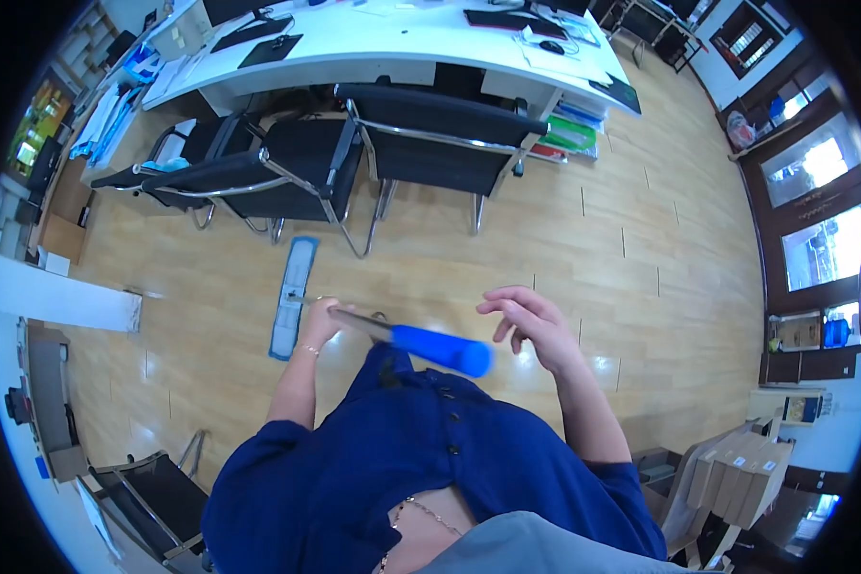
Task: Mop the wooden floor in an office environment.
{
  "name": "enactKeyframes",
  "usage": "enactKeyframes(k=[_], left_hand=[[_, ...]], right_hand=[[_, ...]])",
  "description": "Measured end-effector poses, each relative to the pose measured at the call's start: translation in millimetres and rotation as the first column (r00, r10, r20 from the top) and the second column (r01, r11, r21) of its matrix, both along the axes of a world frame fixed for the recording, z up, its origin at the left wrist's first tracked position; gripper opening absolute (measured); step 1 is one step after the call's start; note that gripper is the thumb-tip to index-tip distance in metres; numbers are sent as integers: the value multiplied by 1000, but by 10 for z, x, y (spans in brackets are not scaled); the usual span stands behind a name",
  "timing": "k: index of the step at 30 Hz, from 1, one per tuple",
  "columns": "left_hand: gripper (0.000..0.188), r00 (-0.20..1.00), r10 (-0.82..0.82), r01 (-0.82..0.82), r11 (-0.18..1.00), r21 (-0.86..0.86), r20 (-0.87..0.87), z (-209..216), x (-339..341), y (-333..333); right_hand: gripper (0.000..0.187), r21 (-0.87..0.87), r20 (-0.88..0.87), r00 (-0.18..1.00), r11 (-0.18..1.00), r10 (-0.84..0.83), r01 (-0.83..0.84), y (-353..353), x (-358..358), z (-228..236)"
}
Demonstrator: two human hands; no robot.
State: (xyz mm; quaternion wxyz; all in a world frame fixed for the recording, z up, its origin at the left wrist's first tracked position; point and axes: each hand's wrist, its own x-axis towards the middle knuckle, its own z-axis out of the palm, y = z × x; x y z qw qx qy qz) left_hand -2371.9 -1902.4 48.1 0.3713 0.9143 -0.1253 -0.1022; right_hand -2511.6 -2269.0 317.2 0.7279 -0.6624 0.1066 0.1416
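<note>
My left hand (pixel 321 323) is closed around the metal pole of a flat mop. The pole's thick blue grip (pixel 442 350) points up toward me, just right of that hand. Down on the wooden floor lies the mop's long head (pixel 293 298), pale with a blue fringe, beyond my left hand. My right hand (pixel 534 323) hangs in the air to the right of the blue grip, apart from it. Its fingers are loosely curled and spread, with nothing in them.
Black chairs (pixel 445 143) with chrome frames line the white desk (pixel 373 57) ahead. Another black chair (pixel 153 502) stands at lower left, and cardboard boxes (pixel 741 469) at lower right. A white wall end (pixel 77 298) juts in at left. Glass-paned doors (pixel 818 220) are on the right.
</note>
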Motion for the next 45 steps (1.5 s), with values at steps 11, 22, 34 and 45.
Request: enactKeyframes(k=[11,22,34,45], left_hand=[[26,680,733,-623,572,-533,-8,315,602,759],[29,443,897,-791,395,-468,8,1259,1095,-51],[31,330,944,-885,302,-354,-22,910,869,-1016],[35,279,960,-917,273,-291,19,797,989,-1182]], right_hand=[[79,-773,536,807,239,-249,587,-1339,2888,-727],[17,-981,-190,846,-127,498,-145,-2225,3720,-536],[19,-971,-235,881,-149,410,-189,-4998,3268,-654],[31,-974,-184,982,-145,36,-177,-6088,1086,-632]])
